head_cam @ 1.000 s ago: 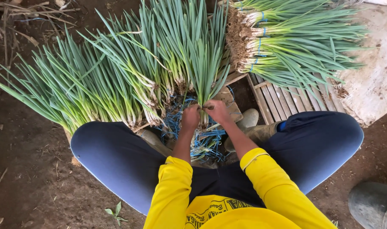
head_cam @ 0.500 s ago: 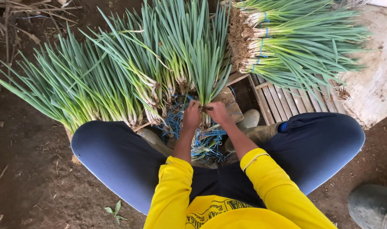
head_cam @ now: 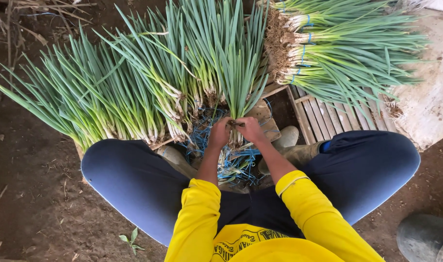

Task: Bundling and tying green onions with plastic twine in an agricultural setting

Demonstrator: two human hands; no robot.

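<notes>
Between the knees of a seated person, head view: the left hand point(head_cam: 219, 132) and the right hand point(head_cam: 251, 129) meet at the base of a small bunch of green onions point(head_cam: 239, 77), both closed around its pale lower stems, fingers curled, the two hands touching each other. The bunch stands nearly upright, its leaves fanning away from the person and its root ends hidden below the hands. Directly under the hands lies a tangle of blue ties point(head_cam: 231, 155), spread over the ground between the legs. To the left, loose green onions point(head_cam: 110, 97) lie in a broad fan, white ends toward the person, tips pointing up and outward; the nearest of these rest just beside the left knee. Upper right, tied bundles of green onions point(head_cam: 342, 53) are stacked on a slatted wooden pallet point(head_cam: 323, 119), roots facing left, each bound with blue string. A light-coloured boot point(head_cam: 285, 137) shows beside the right forearm, near the pallet's edge. Yellow sleeves point(head_cam: 299, 194) cover both arms to below the elbow; dark blue trousers point(head_cam: 134, 179) cover the spread legs. Bare earth floor point(head_cam: 32, 194) surrounds the scene, and a grey rounded object point(head_cam: 422, 237), only partly in view, sits at the lower right corner.
</notes>
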